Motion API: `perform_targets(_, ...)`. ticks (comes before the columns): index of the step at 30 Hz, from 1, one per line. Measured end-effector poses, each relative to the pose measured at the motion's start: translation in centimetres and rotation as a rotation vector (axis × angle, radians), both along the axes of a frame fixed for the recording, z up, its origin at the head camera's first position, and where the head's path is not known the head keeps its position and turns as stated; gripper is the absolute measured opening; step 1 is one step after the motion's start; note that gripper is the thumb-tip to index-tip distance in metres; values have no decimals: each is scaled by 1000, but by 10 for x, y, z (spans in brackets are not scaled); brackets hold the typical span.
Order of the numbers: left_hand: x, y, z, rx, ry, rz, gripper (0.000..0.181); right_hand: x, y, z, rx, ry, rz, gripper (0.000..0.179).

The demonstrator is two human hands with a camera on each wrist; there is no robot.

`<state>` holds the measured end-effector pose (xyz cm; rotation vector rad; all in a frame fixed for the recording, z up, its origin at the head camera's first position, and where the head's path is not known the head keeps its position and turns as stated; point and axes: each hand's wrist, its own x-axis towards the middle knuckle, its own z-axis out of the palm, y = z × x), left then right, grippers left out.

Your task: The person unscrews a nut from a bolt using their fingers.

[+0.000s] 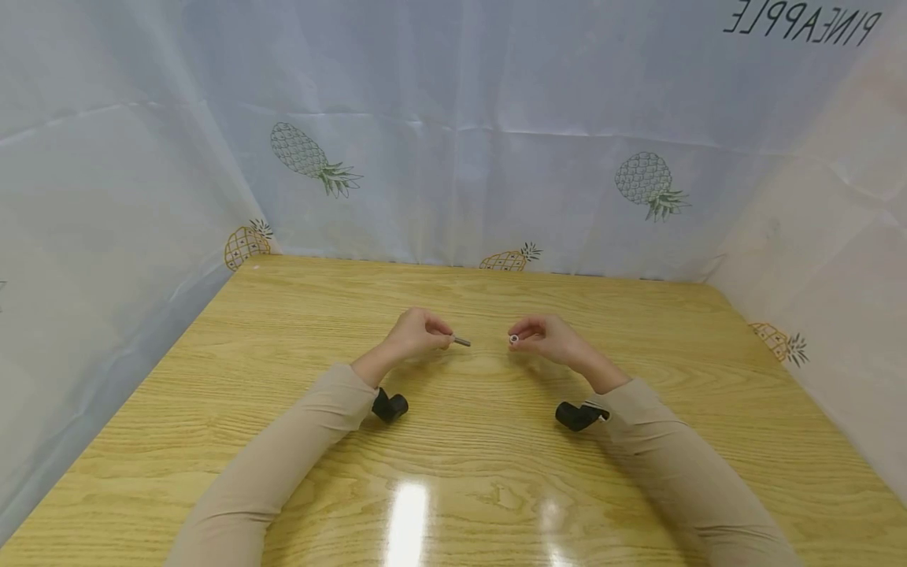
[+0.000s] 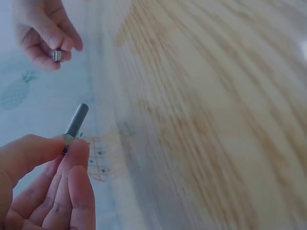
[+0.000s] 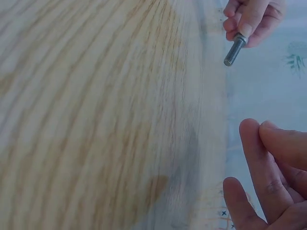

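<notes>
Between thumb and fingertips, my left hand [image 1: 418, 334] pinches a silvery bolt [image 2: 77, 120] by its head end. The threaded shank sticks out past the fingers, tilted upward in the left wrist view and pointing toward the other hand in the head view. My right hand [image 1: 551, 339] pinches a small metal nut [image 1: 513, 339], its hole facing the head camera. In the right wrist view the nut is hidden behind the fingertips, while the bolt [image 3: 235, 50] shows at the top. A short gap separates bolt and nut, both held above the table.
The wooden table [image 1: 468, 457] spreads beneath both arms. A black wrist mount [image 1: 390, 405] sits at the left wrist and another black mount [image 1: 577, 416] at the right. White curtains [image 1: 453, 157] printed with pineapples hang behind and along both sides.
</notes>
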<state>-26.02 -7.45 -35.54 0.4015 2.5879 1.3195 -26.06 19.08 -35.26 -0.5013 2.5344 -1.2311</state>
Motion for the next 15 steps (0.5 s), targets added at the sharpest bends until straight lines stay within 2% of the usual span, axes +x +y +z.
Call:
perform_targets(6,-1,-1,-3,-49,24,4,19,-2,1,-2,26,14,-11,27)
perform_targets(15,-1,1,-5,-72,-6,5,20,-3,3,-5,39,19,9,28)
